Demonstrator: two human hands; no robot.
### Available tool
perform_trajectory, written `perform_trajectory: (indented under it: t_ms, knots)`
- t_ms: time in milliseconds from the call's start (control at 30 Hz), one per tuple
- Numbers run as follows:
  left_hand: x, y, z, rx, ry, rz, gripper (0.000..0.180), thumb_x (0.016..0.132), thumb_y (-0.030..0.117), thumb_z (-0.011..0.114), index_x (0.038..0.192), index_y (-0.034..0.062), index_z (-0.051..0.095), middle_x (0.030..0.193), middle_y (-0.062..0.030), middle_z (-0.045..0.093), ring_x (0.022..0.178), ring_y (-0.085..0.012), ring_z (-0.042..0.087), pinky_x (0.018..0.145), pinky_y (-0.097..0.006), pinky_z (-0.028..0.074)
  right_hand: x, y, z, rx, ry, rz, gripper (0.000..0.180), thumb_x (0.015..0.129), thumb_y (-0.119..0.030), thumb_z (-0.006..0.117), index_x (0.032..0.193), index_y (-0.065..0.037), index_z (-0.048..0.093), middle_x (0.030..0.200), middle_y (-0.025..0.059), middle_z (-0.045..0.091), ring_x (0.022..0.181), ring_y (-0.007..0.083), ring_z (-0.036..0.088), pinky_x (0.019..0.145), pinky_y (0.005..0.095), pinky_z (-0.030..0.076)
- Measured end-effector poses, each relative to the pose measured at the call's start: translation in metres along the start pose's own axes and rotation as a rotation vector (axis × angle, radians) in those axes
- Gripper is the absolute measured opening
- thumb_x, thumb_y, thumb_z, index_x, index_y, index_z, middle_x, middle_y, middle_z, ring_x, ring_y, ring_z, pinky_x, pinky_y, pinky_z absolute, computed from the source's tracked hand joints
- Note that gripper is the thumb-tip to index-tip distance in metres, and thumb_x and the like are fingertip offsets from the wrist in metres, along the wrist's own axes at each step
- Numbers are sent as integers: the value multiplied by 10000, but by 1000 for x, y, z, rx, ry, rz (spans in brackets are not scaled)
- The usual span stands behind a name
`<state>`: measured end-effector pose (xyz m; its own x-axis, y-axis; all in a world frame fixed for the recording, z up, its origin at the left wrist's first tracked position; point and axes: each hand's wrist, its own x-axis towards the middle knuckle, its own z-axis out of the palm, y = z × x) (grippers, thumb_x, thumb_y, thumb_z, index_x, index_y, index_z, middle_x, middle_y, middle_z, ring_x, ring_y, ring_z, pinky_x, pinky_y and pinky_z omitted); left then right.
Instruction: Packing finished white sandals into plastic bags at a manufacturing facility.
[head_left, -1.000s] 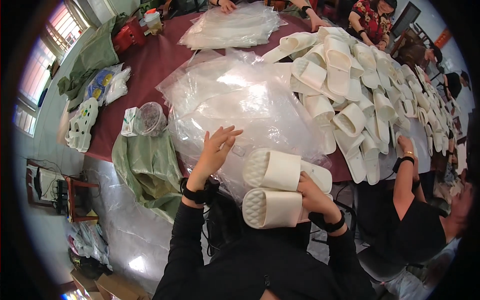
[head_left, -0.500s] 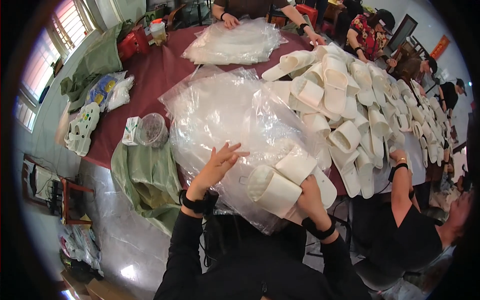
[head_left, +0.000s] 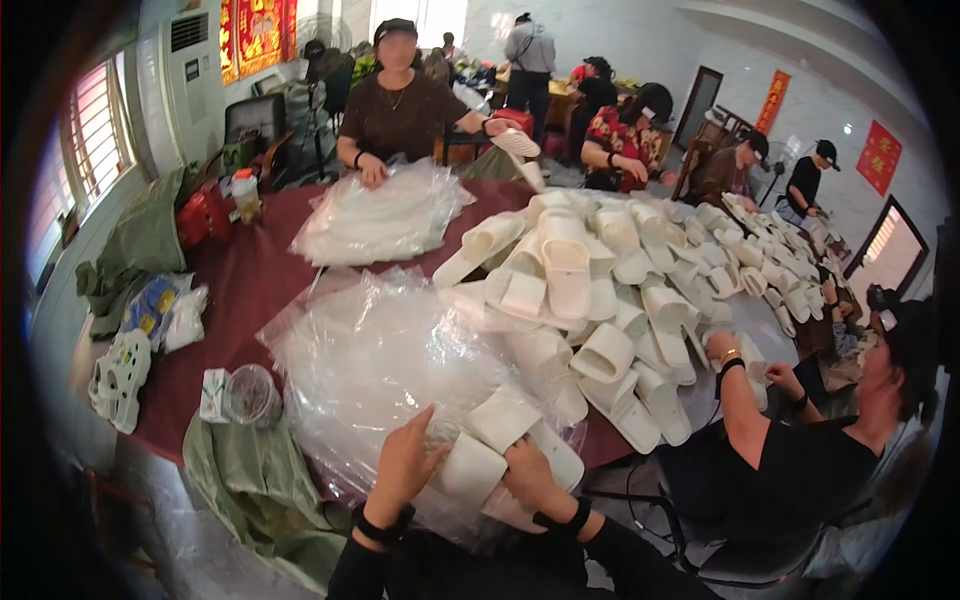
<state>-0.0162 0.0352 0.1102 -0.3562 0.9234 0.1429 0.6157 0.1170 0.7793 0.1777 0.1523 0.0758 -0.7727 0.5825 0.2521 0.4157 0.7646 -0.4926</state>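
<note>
A pair of white slippers (head_left: 474, 466) lies low over the near edge of a stack of clear plastic bags (head_left: 375, 350). My right hand (head_left: 530, 476) is closed on the pair, its fingers tucked in between the slippers. At the pair's left side, my left hand (head_left: 402, 465) rests against the nearer slipper, thumb and fingers curved around its edge. Some of the left fingers are hidden, and whether they also pinch plastic is unclear. To the right rises a large heap of white slippers (head_left: 567, 265).
Across the dark red table (head_left: 245, 290), a co-worker (head_left: 405, 125) holds a slipper beside another bag stack (head_left: 385, 215). Another co-worker (head_left: 810, 430) sits close at my right. A round clear tub (head_left: 252, 396), small white box (head_left: 214, 395) and green cloth (head_left: 250, 500) lie at the left.
My left hand has gone from spread fingers above the bags to the slippers' left side. My right hand keeps its hold. The view has tilted up, and the far co-worker has lifted a slipper.
</note>
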Motion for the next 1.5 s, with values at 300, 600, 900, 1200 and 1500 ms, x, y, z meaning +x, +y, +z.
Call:
perform_trajectory:
  t_ms: [300, 600, 900, 1200, 1500]
  knots:
    - [-18, -3, 26, 382, 555, -152, 538, 744, 199, 688, 1204, 18, 474, 1066, -197, 499, 944, -374, 526, 791, -427, 447, -3, -19, 9, -19, -37, 136, 189, 720, -84, 546, 869, 28, 573, 975, 211, 560, 1010, 397, 506, 797, 479, 470]
    - [-22, -11, 28, 514, 653, -116, 87, 831, 106, 614, 883, 42, 585, 794, -144, 499, 676, -308, 534, 548, -403, 421, -10, -20, 29, 47, -77, 214, 216, 746, -102, 529, 925, 11, 572, 937, 225, 575, 825, 417, 578, 720, 492, 482]
    - [-22, -19, 10, 10, 667, -110, 29, 870, 36, 554, 870, 23, 580, 835, -136, 514, 727, -273, 518, 620, -346, 433, -6, -16, 13, 173, -208, 85, 234, 798, -142, 522, 992, -29, 591, 983, 220, 591, 868, 423, 582, 747, 478, 476]
    - [-25, -40, 2, -277, 447, 22, 89, 868, 76, 486, 862, -6, 450, 880, -137, 439, 833, -278, 444, 775, -339, 382, 7, 4, 3, 450, -163, 27, 366, 857, -181, 508, 1206, -90, 571, 1225, 199, 539, 1095, 393, 524, 913, 401, 430]
    - [-27, -35, 1, -131, 456, 81, 307, 704, 64, 700, 806, 24, 413, 801, -118, 389, 715, -269, 393, 651, -338, 358, 8, -11, -14, 413, -203, 20, 410, 855, -202, 541, 1256, -113, 553, 1257, 184, 526, 1162, 372, 482, 957, 379, 400]
